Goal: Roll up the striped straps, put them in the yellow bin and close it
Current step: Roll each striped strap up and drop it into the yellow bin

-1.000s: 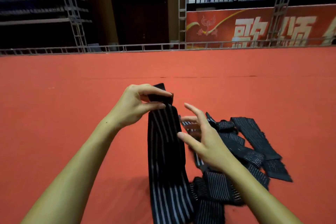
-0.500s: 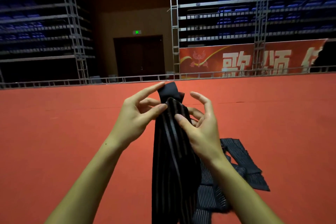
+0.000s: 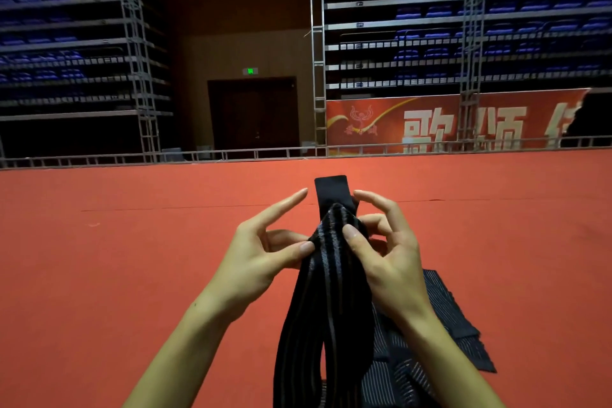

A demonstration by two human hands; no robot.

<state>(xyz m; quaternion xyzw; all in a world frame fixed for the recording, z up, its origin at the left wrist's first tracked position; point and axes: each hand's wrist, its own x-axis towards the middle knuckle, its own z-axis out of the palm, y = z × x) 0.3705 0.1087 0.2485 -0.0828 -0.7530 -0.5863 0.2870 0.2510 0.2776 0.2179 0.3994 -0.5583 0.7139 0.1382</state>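
A long black elastic strap with pale lengthwise stripes [image 3: 326, 301] was held upright above the red-orange carpeted floor [image 3: 116, 258], its plain black end tab [image 3: 332, 190] standing just above the fingers. The left hand [image 3: 261, 258] was seen pinching the strap's near edge between thumb and curled lower fingers, the forefinger stretched out straight and apart from the cloth. The right hand [image 3: 387, 255] was clamped on the strap's other edge, thumb pressed on the striped face and fingers curled behind.

A second before, the strap had been held by the left hand alone while the right hand hovered spread beside it; since then the right hand had been brought onto the strap and the top had been gathered between both hands. The first turn of the roll was judged to be just starting.

The remaining dark striped straps [image 3: 443, 325] were left heaped on the floor, below and to the right of the held strap. The yellow bin was not in view.
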